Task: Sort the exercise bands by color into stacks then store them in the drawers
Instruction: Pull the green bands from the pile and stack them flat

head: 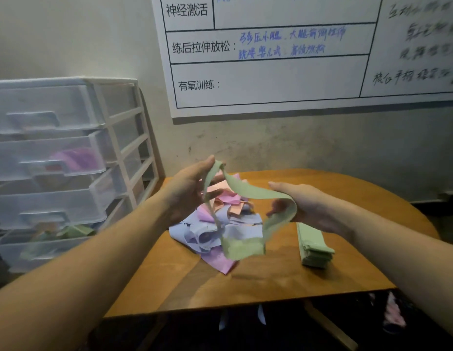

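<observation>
A long green band [248,191] hangs in a loop above the table, stretched between both hands. My left hand [187,188] pinches its upper end between thumb and fingers. My right hand [309,206] holds the band's other fold, fingers curled under it. Below lies a mixed pile of bands [215,224] in lilac, pink, peach and pale blue. A folded stack of green bands [314,245] sits on the table to the right of the pile. A clear plastic drawer unit [68,153] stands at the left, its drawers pulled out.
The round wooden table [271,279] stands against a grey wall. One drawer holds purple bands [76,158], the lowest holds green ones [76,231]. A whiteboard [283,59] with writing hangs above. Dark floor lies below the table's front edge.
</observation>
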Demonstrator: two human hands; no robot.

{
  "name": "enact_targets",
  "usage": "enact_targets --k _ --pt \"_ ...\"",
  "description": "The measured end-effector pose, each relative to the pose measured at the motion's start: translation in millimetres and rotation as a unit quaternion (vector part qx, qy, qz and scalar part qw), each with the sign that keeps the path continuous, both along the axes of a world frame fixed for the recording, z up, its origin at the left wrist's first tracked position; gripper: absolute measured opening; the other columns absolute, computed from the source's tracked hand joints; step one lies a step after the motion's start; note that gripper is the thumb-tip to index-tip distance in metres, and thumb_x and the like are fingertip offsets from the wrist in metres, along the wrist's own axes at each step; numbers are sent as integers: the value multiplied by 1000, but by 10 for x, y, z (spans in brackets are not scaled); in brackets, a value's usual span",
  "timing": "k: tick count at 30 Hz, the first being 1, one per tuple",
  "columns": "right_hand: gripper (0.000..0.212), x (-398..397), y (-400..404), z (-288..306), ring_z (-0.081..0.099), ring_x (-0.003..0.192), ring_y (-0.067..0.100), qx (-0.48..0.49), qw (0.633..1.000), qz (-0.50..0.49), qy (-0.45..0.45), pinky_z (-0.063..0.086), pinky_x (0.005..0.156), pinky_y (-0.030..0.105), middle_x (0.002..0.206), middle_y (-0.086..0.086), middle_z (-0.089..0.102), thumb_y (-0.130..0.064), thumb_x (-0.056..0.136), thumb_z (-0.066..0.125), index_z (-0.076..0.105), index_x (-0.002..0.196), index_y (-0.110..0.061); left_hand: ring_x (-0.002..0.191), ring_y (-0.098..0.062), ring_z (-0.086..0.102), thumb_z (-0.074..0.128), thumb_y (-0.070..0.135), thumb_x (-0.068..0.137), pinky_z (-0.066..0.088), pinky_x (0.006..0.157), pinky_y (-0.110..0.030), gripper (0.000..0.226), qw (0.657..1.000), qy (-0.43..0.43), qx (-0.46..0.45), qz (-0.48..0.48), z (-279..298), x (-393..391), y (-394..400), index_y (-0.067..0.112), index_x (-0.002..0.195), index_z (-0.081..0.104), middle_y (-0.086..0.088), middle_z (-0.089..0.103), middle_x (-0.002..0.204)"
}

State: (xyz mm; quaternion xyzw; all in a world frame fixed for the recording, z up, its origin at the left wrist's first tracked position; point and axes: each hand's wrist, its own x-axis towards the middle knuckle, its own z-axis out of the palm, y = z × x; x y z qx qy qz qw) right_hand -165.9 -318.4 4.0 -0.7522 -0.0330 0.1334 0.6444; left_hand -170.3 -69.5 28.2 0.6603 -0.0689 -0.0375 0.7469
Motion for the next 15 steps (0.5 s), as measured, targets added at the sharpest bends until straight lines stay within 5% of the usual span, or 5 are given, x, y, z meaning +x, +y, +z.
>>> enact_targets --k 5,9,15 --pt "34 -87 -22 5 48 52 17 -37 999 -1 4 48 64 33 53 0 49 -45 100 55 60 79 -18 135 -33 50 52 32 99 43 113 -44 39 996 -11 -75 -55 122 -60 -291 6 124 67 -21 59 135" --pt "27 -124 27 6 51 63 19 -165 985 20 -54 46 57 29 72 2 54 -42 98 58 61 85 -18 116 -32 55 48 22 103 37 116 -50 20 995 -40 -80 -53 218 -152 -453 13 112 63 -14 59 113" --pt "10 -140 -75 19 63 89 17 -157 977 8 -141 53 79 35 96 -1 67 -21 99 55 65 102 -23 81 -12 61 50 20 103 55 79 -27 16 994 -67 -54 -66 249 -184 -703 15 108 64 4 69 80"
